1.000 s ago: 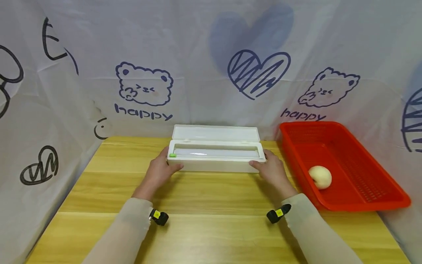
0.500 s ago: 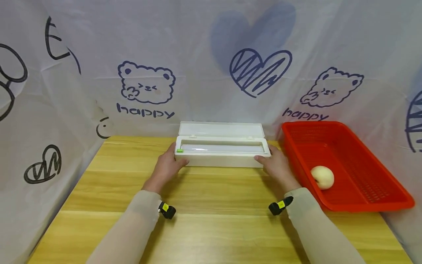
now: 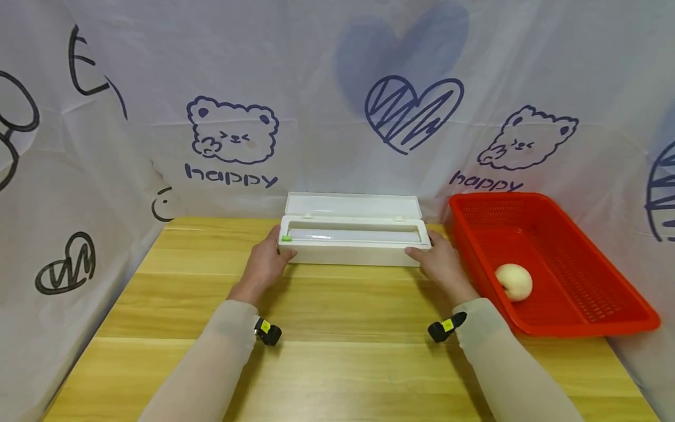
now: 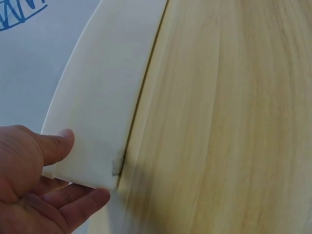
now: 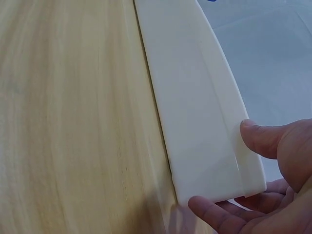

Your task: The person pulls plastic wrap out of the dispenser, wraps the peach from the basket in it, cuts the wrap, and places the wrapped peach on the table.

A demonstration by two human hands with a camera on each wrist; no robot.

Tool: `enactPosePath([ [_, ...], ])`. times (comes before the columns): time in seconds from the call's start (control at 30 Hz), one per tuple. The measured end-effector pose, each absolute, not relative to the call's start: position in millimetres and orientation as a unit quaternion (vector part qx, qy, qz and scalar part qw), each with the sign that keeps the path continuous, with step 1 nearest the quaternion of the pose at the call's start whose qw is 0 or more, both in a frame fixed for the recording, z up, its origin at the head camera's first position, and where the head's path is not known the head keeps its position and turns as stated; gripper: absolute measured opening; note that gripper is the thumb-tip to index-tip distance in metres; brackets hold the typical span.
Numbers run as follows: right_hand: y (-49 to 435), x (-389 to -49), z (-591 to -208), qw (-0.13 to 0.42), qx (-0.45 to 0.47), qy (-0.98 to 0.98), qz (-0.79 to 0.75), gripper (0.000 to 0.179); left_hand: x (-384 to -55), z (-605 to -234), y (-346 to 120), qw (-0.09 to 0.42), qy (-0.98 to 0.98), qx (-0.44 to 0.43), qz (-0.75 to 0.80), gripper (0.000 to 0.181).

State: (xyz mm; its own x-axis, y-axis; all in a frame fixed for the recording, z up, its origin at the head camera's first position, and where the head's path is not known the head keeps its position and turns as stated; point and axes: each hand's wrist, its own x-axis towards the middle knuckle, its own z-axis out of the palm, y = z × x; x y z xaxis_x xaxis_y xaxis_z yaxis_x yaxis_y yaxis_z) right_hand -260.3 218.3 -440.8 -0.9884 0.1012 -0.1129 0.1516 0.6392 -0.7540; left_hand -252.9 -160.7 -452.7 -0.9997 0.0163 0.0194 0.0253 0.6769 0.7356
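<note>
A long white cling film dispenser (image 3: 353,255) lies crosswise near the back of the wooden table, its lid (image 3: 352,206) raised toward the cloth. Inside shows a pale roll (image 3: 355,235), and a small green slider (image 3: 286,238) sits at the left of the front rim. My left hand (image 3: 263,261) grips the left end, thumb on the front face and fingers around the end. At the other end my right hand (image 3: 442,264) holds it the same way. In the left wrist view, a dark smudge (image 4: 117,163) marks the lower corner of the dispenser, close by the table top.
A red plastic basket (image 3: 585,328) stands on the right of the table, close to my right hand, with a pale peach-like fruit (image 3: 514,282) in it. Printed white cloth (image 3: 327,158) hangs behind and beside the wooden table (image 3: 348,363).
Both hands have shifted the dispenser slightly to the right and back toward the cloth. In the last half second it has barely moved. Basket and fruit have stayed put.
</note>
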Motion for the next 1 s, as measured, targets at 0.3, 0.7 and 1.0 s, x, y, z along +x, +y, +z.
enactPosePath([
  [0.3, 219.2, -262.5, -439.8, 0.036, 0.075, 0.9, -0.427, 0.078, -257.1, -451.5, -162.2, -0.006, -0.92, -0.004, -0.392, 0.067],
  [0.7, 219.1, -261.9, -442.4, 0.051, 0.082, 0.896, -0.433, 0.082, -255.6, -448.6, -165.5, -0.03, -0.91, -0.003, -0.413, 0.071],
  [1.0, 219.0, -260.6, -441.5, 0.04, 0.076, 0.899, -0.429, 0.08, -257.4, -444.2, -165.3, -0.004, -0.907, -0.003, -0.422, 0.056],
])
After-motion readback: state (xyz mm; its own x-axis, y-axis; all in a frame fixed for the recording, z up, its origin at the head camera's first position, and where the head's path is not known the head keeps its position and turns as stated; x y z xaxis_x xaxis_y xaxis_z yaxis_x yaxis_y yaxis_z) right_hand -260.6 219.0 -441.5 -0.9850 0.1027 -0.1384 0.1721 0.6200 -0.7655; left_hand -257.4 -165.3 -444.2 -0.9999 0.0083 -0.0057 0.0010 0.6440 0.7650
